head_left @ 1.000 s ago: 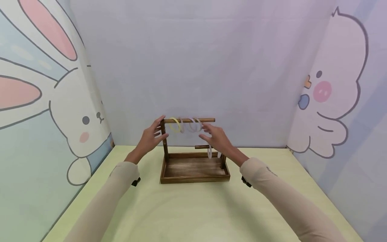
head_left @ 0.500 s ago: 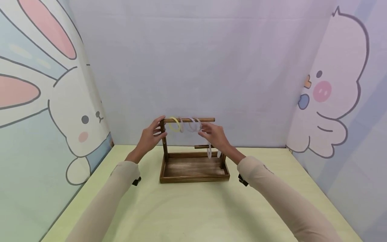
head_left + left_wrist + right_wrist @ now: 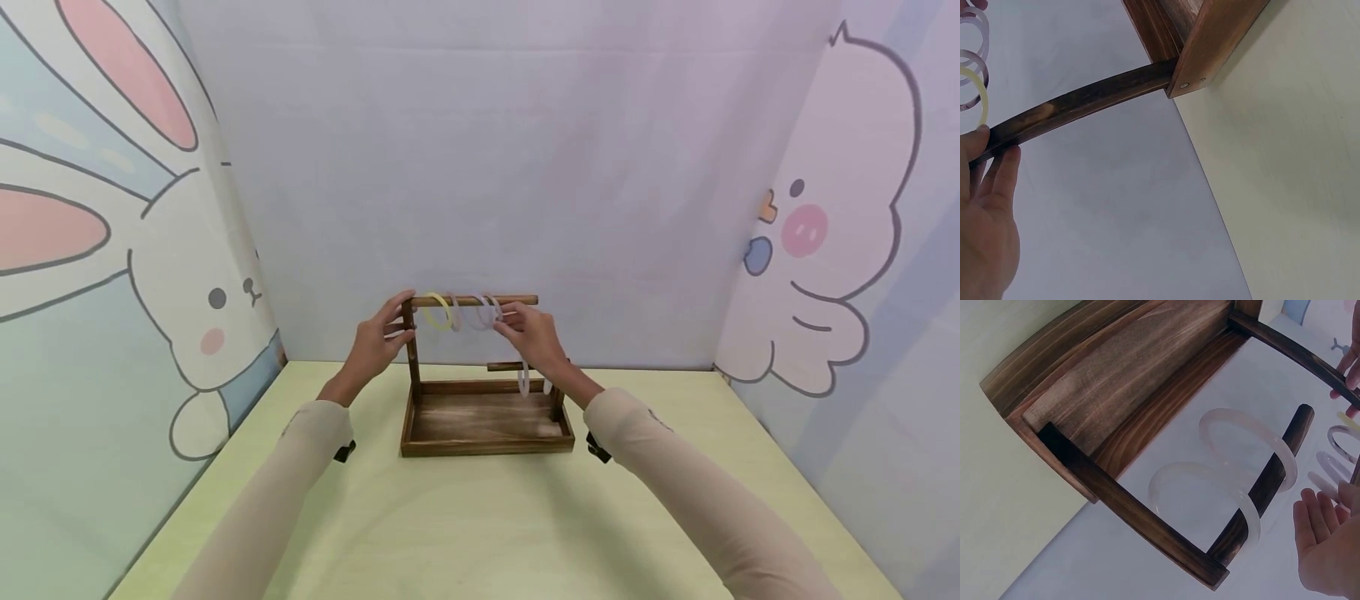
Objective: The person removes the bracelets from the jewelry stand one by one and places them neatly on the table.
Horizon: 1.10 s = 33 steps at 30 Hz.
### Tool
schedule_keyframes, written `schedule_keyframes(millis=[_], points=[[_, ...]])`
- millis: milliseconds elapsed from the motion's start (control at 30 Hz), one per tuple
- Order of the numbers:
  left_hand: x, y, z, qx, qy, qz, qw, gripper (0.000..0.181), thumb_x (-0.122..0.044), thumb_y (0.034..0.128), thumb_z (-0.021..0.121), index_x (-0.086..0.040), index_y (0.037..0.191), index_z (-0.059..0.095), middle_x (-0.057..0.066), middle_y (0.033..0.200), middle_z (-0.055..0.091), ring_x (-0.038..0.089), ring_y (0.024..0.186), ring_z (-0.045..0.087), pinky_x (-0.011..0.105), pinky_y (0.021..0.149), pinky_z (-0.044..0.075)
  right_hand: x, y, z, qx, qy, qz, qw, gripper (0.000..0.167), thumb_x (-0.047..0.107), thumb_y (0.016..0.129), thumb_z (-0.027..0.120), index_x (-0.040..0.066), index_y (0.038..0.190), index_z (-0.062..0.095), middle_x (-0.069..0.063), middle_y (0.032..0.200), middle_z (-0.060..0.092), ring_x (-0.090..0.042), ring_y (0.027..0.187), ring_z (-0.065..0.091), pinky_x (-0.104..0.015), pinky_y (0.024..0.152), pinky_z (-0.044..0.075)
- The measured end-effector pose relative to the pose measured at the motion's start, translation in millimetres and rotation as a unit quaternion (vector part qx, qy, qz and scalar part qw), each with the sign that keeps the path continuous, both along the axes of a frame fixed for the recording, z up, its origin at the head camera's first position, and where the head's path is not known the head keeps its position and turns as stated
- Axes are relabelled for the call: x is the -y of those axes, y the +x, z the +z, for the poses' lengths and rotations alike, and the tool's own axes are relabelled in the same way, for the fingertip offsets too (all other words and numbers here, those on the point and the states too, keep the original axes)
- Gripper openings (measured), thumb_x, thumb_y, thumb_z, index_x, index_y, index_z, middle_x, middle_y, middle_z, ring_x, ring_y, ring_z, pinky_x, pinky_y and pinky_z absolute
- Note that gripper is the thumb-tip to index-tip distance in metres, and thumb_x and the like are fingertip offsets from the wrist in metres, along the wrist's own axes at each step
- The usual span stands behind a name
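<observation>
A dark wooden jewelry stand (image 3: 487,447) has a tall left post (image 3: 413,358) with an upper rod (image 3: 521,299). My left hand (image 3: 371,346) grips the top of that post, thumb on one side and fingers on the other, as the left wrist view shows on the post (image 3: 1085,99). From the upper rod hang several bangles: a yellow bangle (image 3: 450,314) nearest the post, then pale pinkish and lilac ones. At the rightmost pale bangle (image 3: 497,305), my right hand (image 3: 538,337) pinches its edge between thumb and fingers; in the right wrist view the fingertips partly hide it.
Two whitish bangles (image 3: 1254,519) hang on the shorter lower rod (image 3: 1300,428), below my right hand. Under the rods lies the stand's shallow tray. A pale yellow-green table (image 3: 465,525) carries the stand, with cartoon-printed cloth walls (image 3: 480,167) around it.
My right thumb and fingers have come together on the rightmost bangle on the upper rod. The left hand stays on the post, and the head view has shifted slightly.
</observation>
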State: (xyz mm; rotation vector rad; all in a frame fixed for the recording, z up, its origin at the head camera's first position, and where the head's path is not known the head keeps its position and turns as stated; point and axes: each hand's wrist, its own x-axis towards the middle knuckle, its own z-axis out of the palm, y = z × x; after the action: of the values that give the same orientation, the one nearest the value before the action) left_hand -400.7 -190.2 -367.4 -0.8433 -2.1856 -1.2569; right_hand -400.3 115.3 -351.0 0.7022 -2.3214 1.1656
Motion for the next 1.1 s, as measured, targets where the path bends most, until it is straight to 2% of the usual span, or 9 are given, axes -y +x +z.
schedule_keyframes(millis=[67,167,267,367,467,533,667,867,1100], points=[[0.2,-2.5,-0.9,0.002,-0.001,-0.001,1.0,0.075,0.016,0.092,0.069,-0.015,0.156,0.045,0.029,0.137,0.062,0.047,0.111,0.069,0.048,0.087,0.062,-1.4,0.8,1.2,0.0,-0.004,-0.004,1.0,0.026,0.008,0.098,0.074,-0.001,0.121,0.071,-0.018,0.112,0.076,-0.028,0.099,0.077,-0.042,0.087,0.065],[1.6,-14.8,-9.6,0.003,0.003,0.001,1.0,0.078,0.015,0.0915,0.07,-0.021,0.157,0.045,0.026,0.138,0.063,0.045,0.111,0.07,0.047,0.087,0.063,-3.8,2.0,2.2,-0.002,-0.009,-0.011,0.9999,0.024,0.009,0.098,0.073,-0.001,0.12,0.071,-0.018,0.113,0.076,-0.029,0.1,0.076,-0.043,0.088,0.064],[-3.5,-8.8,-6.6,-0.01,0.009,0.0,0.9999,0.077,0.02,0.0894,0.068,-0.012,0.155,0.046,0.029,0.135,0.064,0.05,0.109,0.069,0.053,0.085,0.062,-7.3,3.0,1.8,-0.003,-0.012,-0.014,0.9998,0.024,0.01,0.099,0.073,-0.001,0.121,0.071,-0.019,0.112,0.076,-0.03,0.1,0.076,-0.045,0.088,0.064],[-8.3,2.9,0.7,-0.014,0.017,-0.012,0.9997,0.074,0.024,0.0879,0.066,-0.004,0.153,0.047,0.034,0.132,0.063,0.056,0.108,0.067,0.058,0.085,0.06,-11.3,3.4,0.3,-0.006,-0.014,-0.018,0.9997,0.025,0.01,0.099,0.073,-0.002,0.12,0.071,-0.02,0.109,0.077,-0.03,0.099,0.077,-0.046,0.087,0.064],[-10.4,12.2,7.0,-0.016,0.012,-0.017,0.9997,0.071,0.024,0.0883,0.066,-0.001,0.152,0.046,0.036,0.13,0.063,0.057,0.108,0.066,0.057,0.085,0.061,-14.6,3.3,-1.0,-0.005,-0.016,-0.02,0.9996,0.023,0.008,0.098,0.073,-0.002,0.119,0.071,-0.019,0.108,0.077,-0.029,0.097,0.077,-0.045,0.087,0.064],[-9.7,13.0,7.0,-0.016,0.004,-0.011,0.9998,0.071,0.023,0.0888,0.067,-0.003,0.152,0.046,0.035,0.131,0.063,0.056,0.108,0.067,0.055,0.086,0.061,-16.1,2.8,-1.2,-0.004,-0.017,-0.019,0.9997,0.022,0.007,0.098,0.073,-0.001,0.119,0.071,-0.019,0.108,0.077,-0.029,0.096,0.077,-0.045,0.086,0.065],[-6.4,5.0,0.6,-0.021,0.007,0.003,0.9997,0.073,0.024,0.0876,0.067,-0.004,0.152,0.047,0.035,0.131,0.063,0.054,0.107,0.068,0.056,0.085,0.061,-18.5,1.4,0.0,-0.003,-0.015,-0.014,0.9998,0.023,0.008,0.099,0.072,0.0,0.12,0.072,-0.018,0.109,0.077,-0.027,0.095,0.078,-0.043,0.086,0.065],[0.7,-6.9,-7.1,-0.015,0.009,-0.004,0.9998,0.075,0.022,0.0886,0.068,-0.007,0.155,0.045,0.031,0.133,0.064,0.054,0.109,0.067,0.056,0.086,0.061,-25.0,2.3,2.0,-0.002,-0.008,-0.019,0.9998,0.025,0.009,0.1,0.072,0.0,0.123,0.072,-0.017,0.105,0.078,-0.027,0.092,0.078,-0.045,0.081,0.066],[3.6,-8.7,-7.2,-0.002,0.004,-0.006,1.0,0.074,0.016,0.091,0.069,-0.012,0.155,0.046,0.025,0.135,0.065,0.051,0.112,0.067,0.049,0.089,0.062,-35.8,5.8,5.6,0.006,-0.019,-0.013,0.9997,0.027,0.008,0.099,0.072,-0.002,0.124,0.071,-0.019,0.105,0.078,-0.029,0.09,0.078,-0.044,0.078,0.066]])
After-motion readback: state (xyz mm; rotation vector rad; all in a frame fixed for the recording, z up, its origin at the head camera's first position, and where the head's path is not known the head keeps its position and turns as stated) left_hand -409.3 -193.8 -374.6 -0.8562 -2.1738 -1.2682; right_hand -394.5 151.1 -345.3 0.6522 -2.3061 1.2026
